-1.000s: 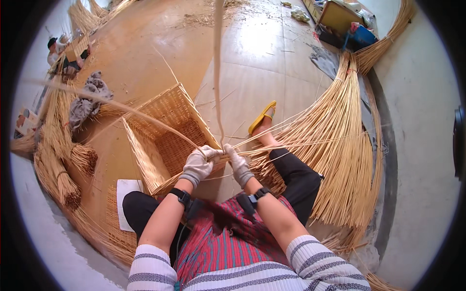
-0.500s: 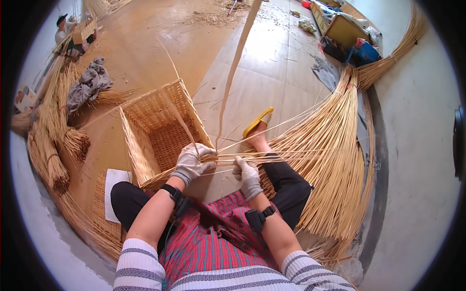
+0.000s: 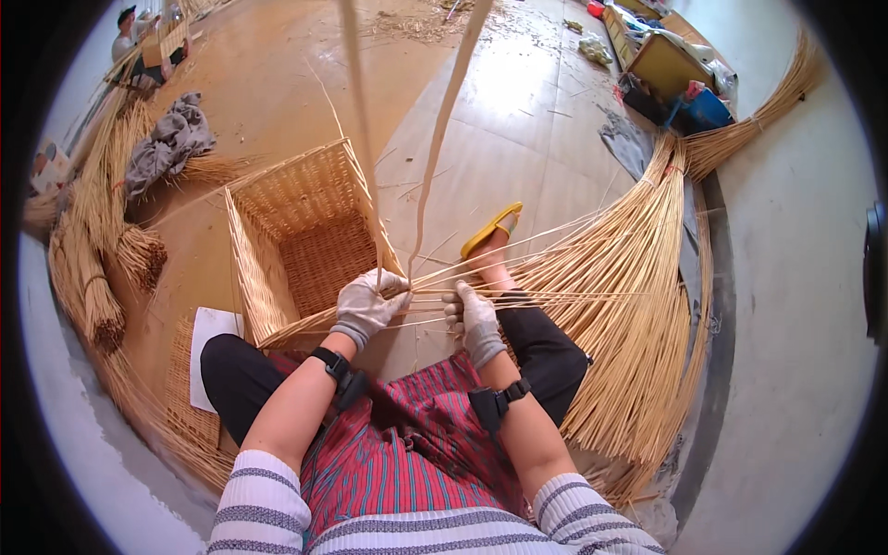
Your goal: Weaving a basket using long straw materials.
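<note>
A wide, glossy floor (image 3: 546,157), orange-tinted at left, is seen from above beneath two gloved hands, the left grip (image 3: 365,305) and the right grip (image 3: 478,322). To the right of the right grip, a huge fan of straw-coloured canes (image 3: 620,342) is spread, gathered narrow at its far end. Far to the left of the left grip, thick cane bundles (image 3: 102,305) are piled. Just beyond and left of the left grip, a rectangular woven basket (image 3: 305,190) is placed, its opening turned upward and a darker weave shown at its bottom; its right corner is touched by that grip.

Below both grips, a lap is covered by a red striped apron (image 3: 407,472). Well beyond the left grip, a crumpled grey cloth (image 3: 171,148) is laid near the bundles. Far beyond the right grip, a blue tub (image 3: 703,109) is seen, and just beyond that grip a yellow slipper (image 3: 490,231) is worn on a foot.

The left grip is clenched on the basket's corner, where two tall strands (image 3: 444,111) are raised past the top edge of view. Thin loose canes (image 3: 435,294), stretched between the grips, are grasped in the right grip's curled fingers.
</note>
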Demonstrator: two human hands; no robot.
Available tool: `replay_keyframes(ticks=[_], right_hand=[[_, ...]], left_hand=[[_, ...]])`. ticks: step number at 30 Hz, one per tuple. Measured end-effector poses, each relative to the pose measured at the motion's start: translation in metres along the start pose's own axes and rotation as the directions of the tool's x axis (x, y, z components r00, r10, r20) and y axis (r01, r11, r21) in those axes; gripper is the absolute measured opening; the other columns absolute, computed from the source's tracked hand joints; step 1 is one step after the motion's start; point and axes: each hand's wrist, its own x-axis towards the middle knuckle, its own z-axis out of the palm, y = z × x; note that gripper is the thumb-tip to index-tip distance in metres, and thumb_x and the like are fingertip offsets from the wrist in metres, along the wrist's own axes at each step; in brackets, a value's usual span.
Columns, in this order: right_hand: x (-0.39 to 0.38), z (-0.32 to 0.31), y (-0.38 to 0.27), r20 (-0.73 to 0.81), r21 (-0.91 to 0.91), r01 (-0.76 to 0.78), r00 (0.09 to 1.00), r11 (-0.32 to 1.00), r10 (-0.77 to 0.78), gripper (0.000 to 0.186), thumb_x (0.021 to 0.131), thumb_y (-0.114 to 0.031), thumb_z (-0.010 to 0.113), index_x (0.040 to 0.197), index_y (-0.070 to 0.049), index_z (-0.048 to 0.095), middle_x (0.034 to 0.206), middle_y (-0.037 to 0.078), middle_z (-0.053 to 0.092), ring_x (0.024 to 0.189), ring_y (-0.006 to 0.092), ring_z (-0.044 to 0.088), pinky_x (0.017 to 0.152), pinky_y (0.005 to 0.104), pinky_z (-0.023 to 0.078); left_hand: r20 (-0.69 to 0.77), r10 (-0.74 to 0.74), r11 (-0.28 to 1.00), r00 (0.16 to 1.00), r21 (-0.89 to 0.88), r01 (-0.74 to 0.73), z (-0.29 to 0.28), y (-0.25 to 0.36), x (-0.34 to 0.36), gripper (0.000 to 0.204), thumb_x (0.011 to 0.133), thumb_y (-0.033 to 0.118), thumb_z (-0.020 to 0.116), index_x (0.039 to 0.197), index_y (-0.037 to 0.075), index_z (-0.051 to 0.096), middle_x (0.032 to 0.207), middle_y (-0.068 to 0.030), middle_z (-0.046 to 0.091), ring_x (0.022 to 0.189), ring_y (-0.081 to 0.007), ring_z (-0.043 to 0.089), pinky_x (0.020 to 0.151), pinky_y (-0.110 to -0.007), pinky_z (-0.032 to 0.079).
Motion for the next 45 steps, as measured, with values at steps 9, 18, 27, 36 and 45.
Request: replay_keyframes(ticks=[9,18,27,36,45], right_hand=[[-0.065,0.013,-0.009,0.571,-0.596,0.78,0.245,-0.19,-0.783,0.021,0.095,-0.014,0.063,0.114,-0.007,0.069,0.097,0.013,0.069,0.091,0.0324,0.068,0.084,0.0397,0.056],[0.001,0.043,-0.053,0.706,-0.62,0.767,0.453,-0.165,-0.544,0.016,0.088,-0.012,0.063,0.104,-0.01,0.066,0.095,0.013,0.071,0.098,0.0341,0.068,0.087,0.0417,0.055],[0.056,0.07,-0.036,0.636,-0.681,0.716,0.683,0.155,-0.359,0.022,0.096,-0.032,0.062,0.1,-0.011,0.066,0.091,0.015,0.068,0.085,0.0312,0.068,0.071,0.0412,0.054],[-0.02,0.03,-0.028,0.678,-0.682,0.711,0.703,0.174,-0.213,0.023,0.094,-0.03,0.063,0.105,-0.01,0.06,0.09,0.02,0.068,0.085,0.0418,0.067,0.072,0.0489,0.053],[-0.084,-0.006,0.038,0.31,-0.657,0.571,0.8,0.492,-0.514,0.024,0.088,-0.017,0.077,0.106,-0.005,0.067,0.085,0.014,0.074,0.077,0.0251,0.074,0.071,0.0363,0.057]], left_hand=[[-0.138,0.011,0.987,0.99,0.158,0.011,0.011,-0.008,-0.007,0.021,0.082,0.035,0.076,0.091,0.017,0.073,0.09,-0.0074,0.067,0.085,-0.0311,0.068,0.075,-0.042,0.054],[-0.1,-0.061,0.984,0.993,0.16,0.077,0.003,-0.001,-0.009,0.018,0.081,0.028,0.079,0.093,0.015,0.074,0.09,-0.007,0.069,0.087,-0.0277,0.068,0.077,-0.038,0.054],[-0.111,-0.088,0.988,0.99,0.119,0.102,0.002,-0.006,-0.011,0.028,0.085,0.044,0.073,0.092,0.017,0.073,0.088,-0.0073,0.069,0.086,-0.03,0.068,0.072,-0.043,0.053],[-0.025,0.06,0.981,0.998,0.188,-0.055,0.014,0.007,-0.058,0.022,0.083,0.04,0.076,0.088,0.019,0.075,0.084,-0.0081,0.069,0.08,-0.031,0.068,0.07,-0.042,0.053],[0.259,-0.021,0.999,0.966,0.043,0.011,0.024,0.036,-0.1,0.03,0.081,0.037,0.079,0.102,0.016,0.074,0.095,-0.0102,0.07,0.088,-0.0326,0.069,0.077,-0.042,0.054]])
